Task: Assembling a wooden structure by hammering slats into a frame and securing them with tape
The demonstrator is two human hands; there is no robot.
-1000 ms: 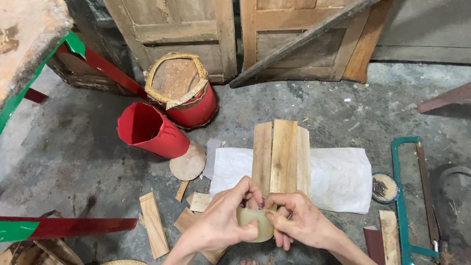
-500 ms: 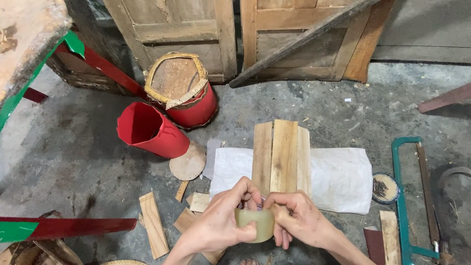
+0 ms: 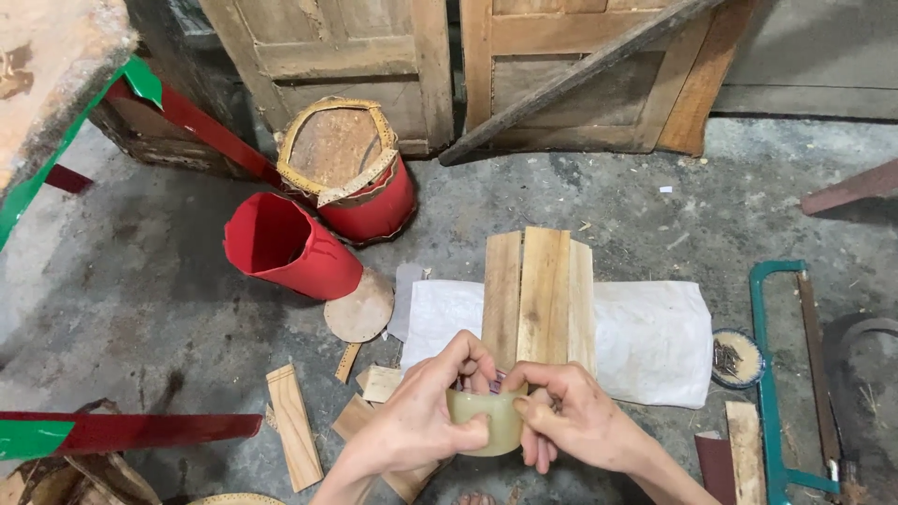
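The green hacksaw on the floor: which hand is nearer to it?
Right. The right hand is on the tape roll, on the side toward the green hacksaw; the left hand grips the roll's far side.

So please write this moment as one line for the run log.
left hand: holds tape roll | right hand: fingers at roll's top edge | beyond: wooden planks on white sack | floor: red tube
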